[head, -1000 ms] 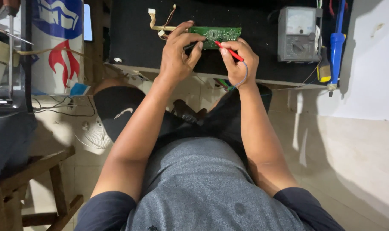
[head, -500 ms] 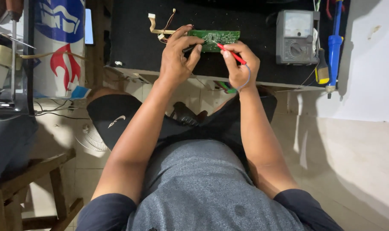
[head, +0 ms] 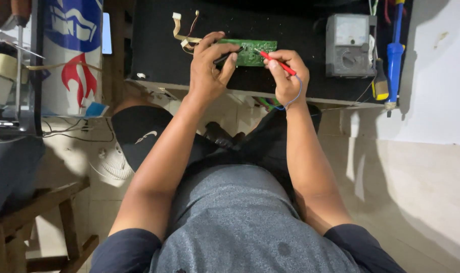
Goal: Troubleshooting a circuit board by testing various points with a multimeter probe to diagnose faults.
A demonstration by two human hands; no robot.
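A green circuit board (head: 255, 50) lies on a black work surface (head: 154, 55), with tan wires and a white connector (head: 177, 17) trailing off its left end. My left hand (head: 209, 68) grips a black probe (head: 229, 55) whose tip rests on the board. My right hand (head: 286, 76) holds a red probe (head: 273, 60), its tip touching the board's middle. A blue lead loops under my right wrist. A grey analog meter (head: 347, 45) stands to the right of the board.
A blue-handled screwdriver (head: 395, 55) and a yellow-handled tool (head: 379, 81) lie right of the meter. A white and blue cylinder with a red flame mark (head: 70, 55) stands at left. A wooden stool (head: 42, 212) sits at lower left. A white fan (head: 113, 164) lies on the floor.
Both hands stay on the board. The probe tips have shifted slightly along it, and the view has drifted a little.
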